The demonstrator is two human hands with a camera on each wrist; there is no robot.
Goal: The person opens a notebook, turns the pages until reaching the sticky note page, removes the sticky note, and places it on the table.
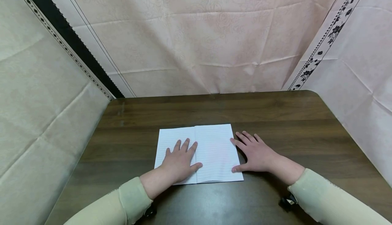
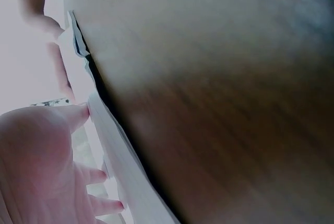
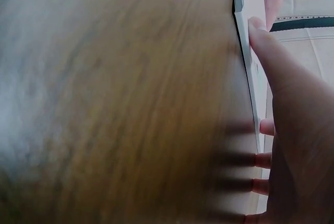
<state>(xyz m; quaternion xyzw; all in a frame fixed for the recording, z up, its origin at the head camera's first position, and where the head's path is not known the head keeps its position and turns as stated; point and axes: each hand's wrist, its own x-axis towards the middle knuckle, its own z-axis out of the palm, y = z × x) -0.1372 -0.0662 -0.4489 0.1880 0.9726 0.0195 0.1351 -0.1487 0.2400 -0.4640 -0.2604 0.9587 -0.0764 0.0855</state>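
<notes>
My lined notebook (image 1: pixel 214 150) lies open on the wood-grained bench (image 1: pixel 275 116), between my two forearms, its near edge facing me. My left hand (image 1: pixel 179 162) rests palm down over the left page (image 1: pixel 173 134), fingers spread and straight, gripping nothing; its thumb (image 1: pixel 197 166) reaches to the centre fold. I judge that this spread keeps the page flat and the book from sliding. My right hand (image 1: pixel 258 153) is relaxed too, clasping nothing: its thumb (image 1: pixel 239 168) lies over the outer edge of the right page (image 1: pixel 215 153) and the index fingertip touches that same edge, while the other fingers reach past it over the bench. Placed there, it seems to steady that side. In the left wrist view the leaves part slightly along the near edge, which is probably why a hand at each side helps. Whether I am pressing hard, I cannot tell.
</notes>
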